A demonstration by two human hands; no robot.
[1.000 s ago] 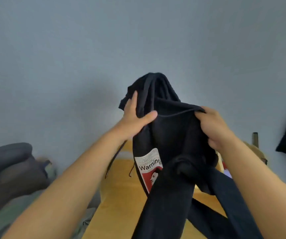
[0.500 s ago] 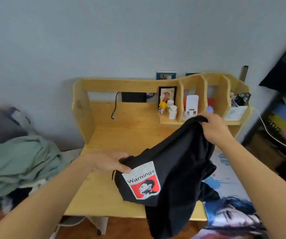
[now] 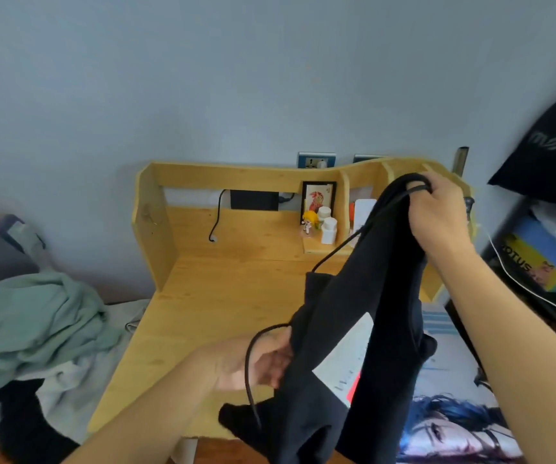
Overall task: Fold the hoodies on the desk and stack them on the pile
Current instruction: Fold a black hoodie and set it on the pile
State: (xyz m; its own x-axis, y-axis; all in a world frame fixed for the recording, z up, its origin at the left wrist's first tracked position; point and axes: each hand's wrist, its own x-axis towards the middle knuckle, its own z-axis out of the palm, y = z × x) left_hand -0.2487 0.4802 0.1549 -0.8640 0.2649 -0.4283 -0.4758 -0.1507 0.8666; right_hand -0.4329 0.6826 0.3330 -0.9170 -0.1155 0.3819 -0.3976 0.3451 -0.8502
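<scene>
Head view: a black cotton hoodie (image 3: 363, 329) with a white-and-red printed patch hangs in the air over the front right part of the pale wooden counter (image 3: 223, 296), not yet laid flat. The right hand (image 3: 437, 212) is raised high near the counter's back shelf, fingers curled round a bunched upper edge of the cloth and a black drawstring. The left hand (image 3: 259, 360) is low and close to the body, gripping a lower edge of the same garment, with a second loop of drawstring (image 3: 253, 370) crossing its palm. The hoodie's long axis therefore runs on a slant from the right hand, up and away, down to the left hand, near and leftward; its loose end droops past the counter's front edge. Spreading it probably means lowering both hands onto the bare wood just to the left, which the left hand is nearer.

The counter stands against a grey-blue wall, with a small framed picture (image 3: 318, 200), white bottles (image 3: 328, 229) and a yellow figurine (image 3: 311, 217) on its back shelf. A heap of green and grey clothes (image 3: 32, 326) lies to the left; whether that is the pile I cannot tell.
</scene>
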